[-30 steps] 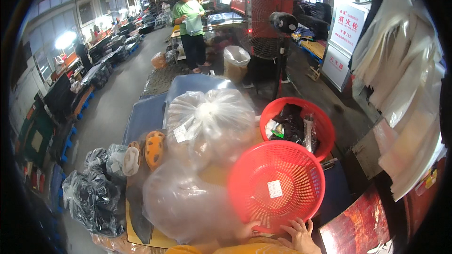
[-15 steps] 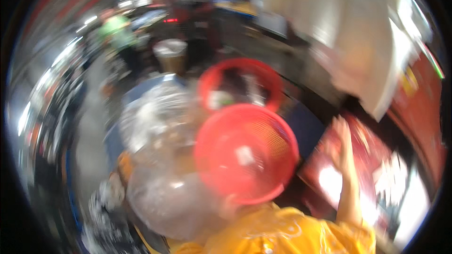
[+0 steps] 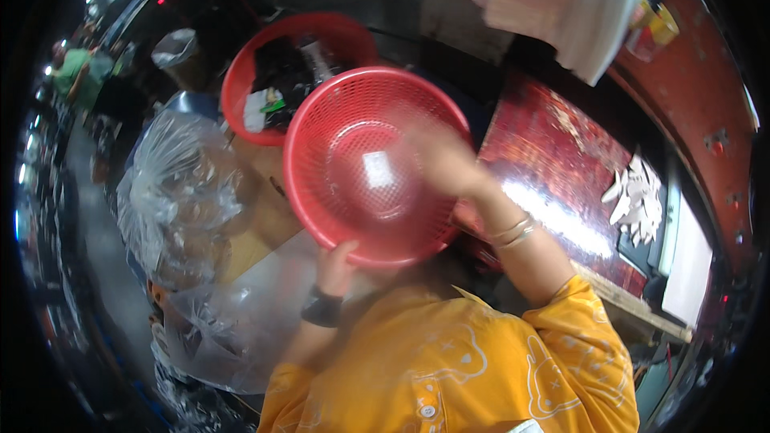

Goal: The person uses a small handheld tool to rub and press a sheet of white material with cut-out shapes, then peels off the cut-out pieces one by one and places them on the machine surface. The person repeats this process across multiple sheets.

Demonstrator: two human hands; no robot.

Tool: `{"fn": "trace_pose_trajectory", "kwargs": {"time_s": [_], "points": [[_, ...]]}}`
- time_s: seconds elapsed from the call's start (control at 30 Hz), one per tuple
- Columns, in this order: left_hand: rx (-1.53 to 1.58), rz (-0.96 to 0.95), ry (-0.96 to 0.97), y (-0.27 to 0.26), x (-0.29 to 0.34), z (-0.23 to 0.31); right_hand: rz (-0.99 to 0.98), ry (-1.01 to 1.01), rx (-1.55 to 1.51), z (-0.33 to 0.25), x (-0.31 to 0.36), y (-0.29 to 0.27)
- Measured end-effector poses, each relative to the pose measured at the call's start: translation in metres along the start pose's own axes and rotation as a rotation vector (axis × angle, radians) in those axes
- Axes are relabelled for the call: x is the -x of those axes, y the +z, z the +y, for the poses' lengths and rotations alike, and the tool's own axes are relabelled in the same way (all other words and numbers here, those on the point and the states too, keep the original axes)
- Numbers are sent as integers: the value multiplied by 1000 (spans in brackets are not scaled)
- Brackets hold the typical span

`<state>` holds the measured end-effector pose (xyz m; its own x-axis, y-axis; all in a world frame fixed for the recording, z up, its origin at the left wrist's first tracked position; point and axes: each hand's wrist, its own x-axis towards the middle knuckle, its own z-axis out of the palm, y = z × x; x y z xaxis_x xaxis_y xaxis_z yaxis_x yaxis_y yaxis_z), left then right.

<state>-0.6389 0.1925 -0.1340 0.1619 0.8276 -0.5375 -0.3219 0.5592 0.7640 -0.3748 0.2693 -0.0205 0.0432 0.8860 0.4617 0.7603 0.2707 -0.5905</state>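
Note:
A red perforated plastic basket (image 3: 321,228) sits in front of my body, its open top facing me. My left hand (image 3: 337,263) grips its near rim, the thumb lying over the edge. Over the inside right part of the basket is my right hand (image 3: 441,156), smeared by motion, so its fingers and anything in them cannot be made out. A small white slip (image 3: 375,170) lies on the basket's bottom. Behind it stands a larger red tub (image 3: 234,104) holding dark items, a clear wrapper and a white-and-green packet (image 3: 263,108).
On the left are bulging clear plastic bags (image 3: 188,184) and a brown cardboard surface (image 3: 269,184). A worn red tabletop (image 3: 537,136) at right bears white gloves (image 3: 636,199). Pale sheets (image 3: 545,0) hang above it. A person in green (image 3: 76,72) is far left.
My right hand has moved left from over the red tabletop to above the basket's inside. The view has shifted, and the left hand's grip on the rim now shows clearly.

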Motion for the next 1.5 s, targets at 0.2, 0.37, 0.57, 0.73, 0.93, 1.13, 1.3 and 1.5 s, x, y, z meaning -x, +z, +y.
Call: {"fn": "trace_pose_trajectory", "kwargs": {"time_s": [0.2, 0.37, 0.57, 0.73, 0.93, 1.13, 1.3, 1.5], "points": [[307, 93, 125, -3, 32, 26, -879, -200, 23, -66, -20, 74], [576, 191, 240, -17, 35, 43, -831, -605, 176, -94, 25, 61], [610, 14, 194, -26, 73, 21, -590, -700, -55, -73, 24, 26], [58, -58, 369, -54, 101, 6, -472, 335, -318, -16, -65, 4], [399, -264, 62, -22, 139, -34, -1089, -85, 154, -68, -147, 24], [859, 78, 350, -39, 210, -7, -728, -1224, 578, -240, -185, 98], [933, 267, 210, -7, 238, 20, -946, -1265, 608, -338, -161, 80], [644, 143, -23, -39, 185, -26, -972, -731, 660, -232, -164, 87]]}}
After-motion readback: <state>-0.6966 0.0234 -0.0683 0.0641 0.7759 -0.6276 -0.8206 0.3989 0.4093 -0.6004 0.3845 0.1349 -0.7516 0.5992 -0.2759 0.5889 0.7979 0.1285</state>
